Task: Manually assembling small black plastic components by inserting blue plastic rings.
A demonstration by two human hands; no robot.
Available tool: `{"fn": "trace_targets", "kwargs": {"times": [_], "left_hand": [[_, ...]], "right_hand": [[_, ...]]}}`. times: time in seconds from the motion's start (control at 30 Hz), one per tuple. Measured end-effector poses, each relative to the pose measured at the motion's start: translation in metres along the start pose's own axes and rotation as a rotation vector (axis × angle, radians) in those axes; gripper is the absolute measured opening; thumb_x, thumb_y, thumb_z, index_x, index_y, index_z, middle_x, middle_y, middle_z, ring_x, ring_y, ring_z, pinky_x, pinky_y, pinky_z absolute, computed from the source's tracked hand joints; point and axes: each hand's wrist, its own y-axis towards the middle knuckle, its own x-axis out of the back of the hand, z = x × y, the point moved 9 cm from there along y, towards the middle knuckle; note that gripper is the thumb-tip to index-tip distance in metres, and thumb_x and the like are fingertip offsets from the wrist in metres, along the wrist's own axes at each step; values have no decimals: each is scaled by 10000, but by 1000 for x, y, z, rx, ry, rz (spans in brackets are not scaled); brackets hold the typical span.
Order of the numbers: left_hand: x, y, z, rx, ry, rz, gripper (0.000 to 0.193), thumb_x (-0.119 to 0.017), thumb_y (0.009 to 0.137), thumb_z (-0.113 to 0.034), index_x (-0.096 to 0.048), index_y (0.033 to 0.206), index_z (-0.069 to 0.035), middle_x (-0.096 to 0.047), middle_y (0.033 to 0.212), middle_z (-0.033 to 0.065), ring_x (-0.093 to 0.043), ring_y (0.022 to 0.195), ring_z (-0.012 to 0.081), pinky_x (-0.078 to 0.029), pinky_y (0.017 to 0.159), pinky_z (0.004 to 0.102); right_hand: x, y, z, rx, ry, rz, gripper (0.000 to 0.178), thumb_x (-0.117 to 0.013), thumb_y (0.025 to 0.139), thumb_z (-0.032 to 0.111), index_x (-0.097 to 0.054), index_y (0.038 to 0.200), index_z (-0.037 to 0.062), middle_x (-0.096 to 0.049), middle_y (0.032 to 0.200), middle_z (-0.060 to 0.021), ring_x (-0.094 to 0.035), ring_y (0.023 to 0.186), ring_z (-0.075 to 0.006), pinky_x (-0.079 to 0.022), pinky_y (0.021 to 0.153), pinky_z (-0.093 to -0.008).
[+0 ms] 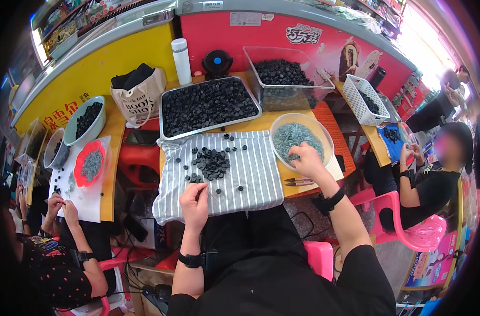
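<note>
"Pink panel and yellow panel stand behind the wooden worktop. Where is the right hand with respect to the striped cloth?"

"To the right of the cloth. It is over the near part of a clear round bowl, and its fingertips go down toward thin grey-green slivers inside. So the slivers lie directly at this hand, while the left hand is well apart from them."

"And their long axis?"

"They point in many directions, so I cannot name one."

"Does the right hand pinch a sliver?"

"Its fingers are bent, but what is between them I cannot tell."

"And the left?"

"It is at the near edge of the cloth, thumb and fingertips pressed together. If some small part is inside, I cannot tell. Just beyond it, on the cloth, lies a loose heap of round black parts."

"Which other containers do you see?"

"Beyond the cloth, a metal tray filled with similar parts. Beyond the cloth and to its right, a clear plastic bin holds many more."
</note>
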Motion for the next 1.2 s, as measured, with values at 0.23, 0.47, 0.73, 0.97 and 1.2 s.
{"fn": "trace_targets", "kwargs": {"times": [0.23, 0.47, 0.73, 0.97, 1.2], "left_hand": [[-1, 3, -5, -18, -5, 4, 83, -658, 901, 55, -702, 968, 35, -625, 802, 68, -551, 669, 109, -422, 598, 250], [0, 1, -2, 10, -29, 15, 74, -669, 913, 44, -706, 977, 37, -620, 833, 35, -533, 704, 73, -419, 625, 222], [1, 0, 0, 27, -43, 8, 77, -673, 913, 43, -710, 980, 38, -622, 835, 36, -532, 702, 69, -417, 616, 219], [-1, 0, -2, 8, -30, 22, 71, -673, 917, 37, -708, 978, 39, -622, 832, 38, -536, 697, 74, -420, 616, 221], [1, 1, -4, 6, -31, 23, 88, -655, 901, 60, -700, 973, 36, -638, 814, 85, -577, 678, 140, -441, 609, 259]], "right_hand": [[7, 7, 1, 49, 32, -86, 194, -683, 776, -18, -718, 957, 42, -628, 872, -195, -645, 848, -392, -521, 760, -440], [17, 9, -10, 38, 165, -177, 100, -655, 799, -5, -704, 884, 12, -670, 852, -200, -659, 840, -396, -530, 768, -458], [3, 7, 21, 69, -35, -54, 166, -726, 724, 10, -718, 888, 36, -624, 892, -191, -651, 774, -397, -535, 738, -448], [12, 8, -15, -68, 235, -76, 188, -689, 720, -74, -706, 892, 0, -645, 833, -176, -666, 736, -332, -533, 684, -387], [21, 4, -25, -134, 368, -182, 112, -670, 793, -79, -681, 898, -41, -670, 776, -156, -662, 695, -232, -511, 645, -324]]}}
